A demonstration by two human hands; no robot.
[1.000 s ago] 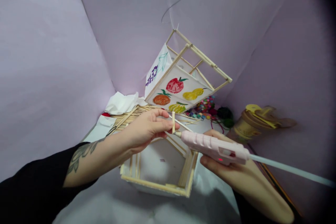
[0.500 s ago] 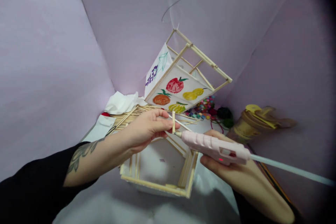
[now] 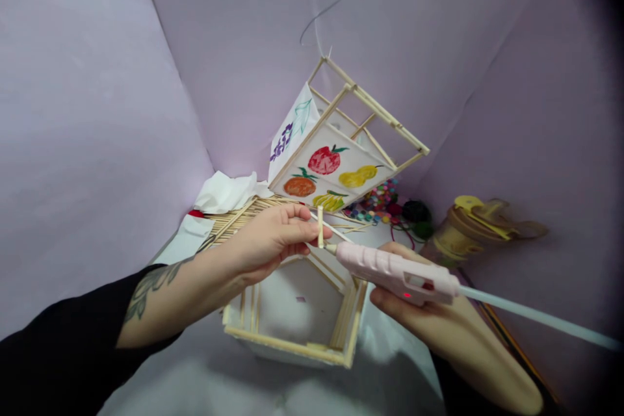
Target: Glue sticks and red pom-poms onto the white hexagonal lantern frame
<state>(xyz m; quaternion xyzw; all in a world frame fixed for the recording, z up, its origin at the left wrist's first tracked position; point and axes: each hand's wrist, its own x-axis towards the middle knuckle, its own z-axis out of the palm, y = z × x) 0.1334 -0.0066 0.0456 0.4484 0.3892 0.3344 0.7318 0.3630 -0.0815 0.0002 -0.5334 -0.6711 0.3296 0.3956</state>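
Pinched in the fingers of my left hand [image 3: 280,237] is a short wooden stick [image 3: 320,226], held upright. My right hand [image 3: 407,312] is wrapped round a pale pink hot glue gun [image 3: 394,273] with a red light lit on its side. Its nozzle is at the stick's lower end; I cannot tell if they touch. A long white glue stick [image 3: 536,318] juts from the gun's back. Below my hands stands a wooden-stick frame [image 3: 287,343] with pale sides, its far part hidden by my left hand and the gun.
A stick-framed lantern [image 3: 336,166] painted with fruit hangs from a bent wire [image 3: 331,5] behind my hands. Behind lie thin sticks [image 3: 238,214], white cloth [image 3: 227,188], coloured pompoms [image 3: 377,201] and dark yarn [image 3: 416,214]. A brown-lidded cup [image 3: 463,231] stands at right.
Almost nothing differs. The gun and the short stick sit very slightly further left, and both hands keep their grip.
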